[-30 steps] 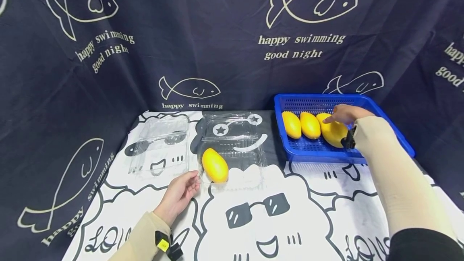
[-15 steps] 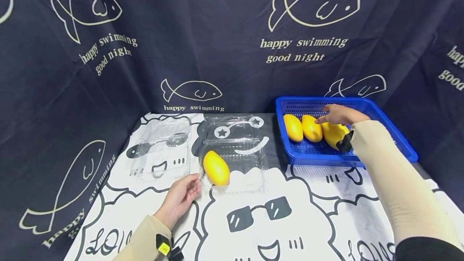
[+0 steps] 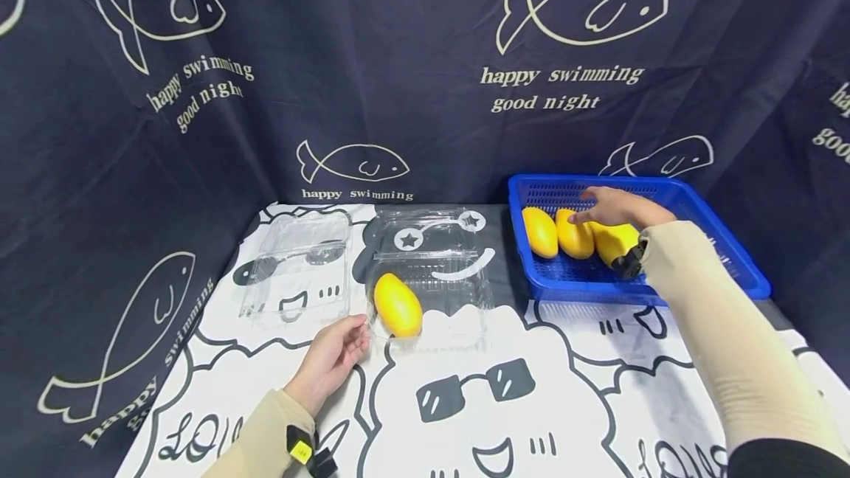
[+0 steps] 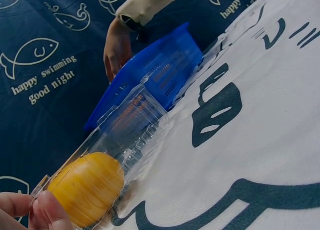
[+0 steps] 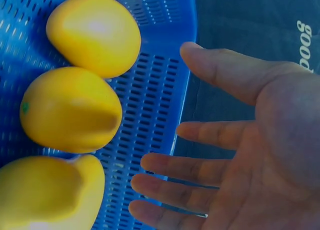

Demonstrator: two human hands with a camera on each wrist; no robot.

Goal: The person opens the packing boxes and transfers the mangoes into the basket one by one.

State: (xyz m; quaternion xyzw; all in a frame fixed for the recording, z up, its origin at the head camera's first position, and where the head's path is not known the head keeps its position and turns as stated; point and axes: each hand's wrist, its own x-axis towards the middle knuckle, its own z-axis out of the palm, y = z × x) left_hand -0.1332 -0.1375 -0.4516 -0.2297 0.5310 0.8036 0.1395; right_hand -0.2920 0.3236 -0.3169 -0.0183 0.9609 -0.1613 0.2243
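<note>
My left hand (image 3: 332,356) pinches the left edge of a clear plastic clamshell container (image 3: 458,293) between thumb and fingers. A yellow mango (image 3: 400,306) lies in the left part of that container, close to the fingers, and also shows in the left wrist view. Over the blue basket (image 3: 591,292) at the right hovers my right hand (image 3: 617,206), fingers spread, holding nothing. Beneath it are several mangoes in a row: a left mango (image 3: 541,233), a middle mango (image 3: 575,238) and a right mango (image 3: 612,243), partly hidden by the wrist.
A second clear clamshell container (image 3: 299,271) lies open to the left of the first. A dark curtain (image 3: 425,80) printed with fish hangs behind and at both sides. The white patterned cloth (image 3: 564,404) covers the table.
My right hand has moved left over the basket, from above the right mango towards the middle one. The left hand stays at the container's edge.
</note>
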